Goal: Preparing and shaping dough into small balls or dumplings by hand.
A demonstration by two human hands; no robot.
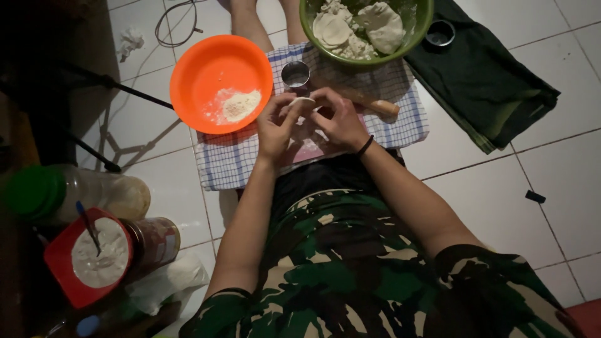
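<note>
Dough, pale and small, is pinched between both hands above a checked cloth [400, 125] spread on the tiled floor [551, 181]. Left hand [275, 125]: fingers curled, tips closed on the left edge of the dough piece [301, 101]. Right hand [338, 119]: fingers bent, tips closed on the right edge of the same piece; a dark band [365, 146] sits on that wrist. The piece is held clear of the cloth, between the two sets of fingertips, just below a small metal cup [295, 74].

A pinkish board [310, 150] lies on the cloth under the hands, partly hidden by them. A wooden rolling pin [369, 100] lies on the cloth behind the right hand, its far end under the rim of a green bowl [426, 25]. That bowl holds several lumps and flattened rounds of dough. An orange bowl [200, 69] rests partly on the cloth's left corner; inside it lies one folded, floured piece [241, 105].

A dark green cloth [488, 81] lies to the right on the tiles, with a small round tin [440, 32] on it. At lower left stand a red tub [62, 263] of white powder with a spoon in it, a can [156, 241] on its side, and a clear jar [94, 194] with a green lid. A cable [178, 22] loops on the floor at upper left.
</note>
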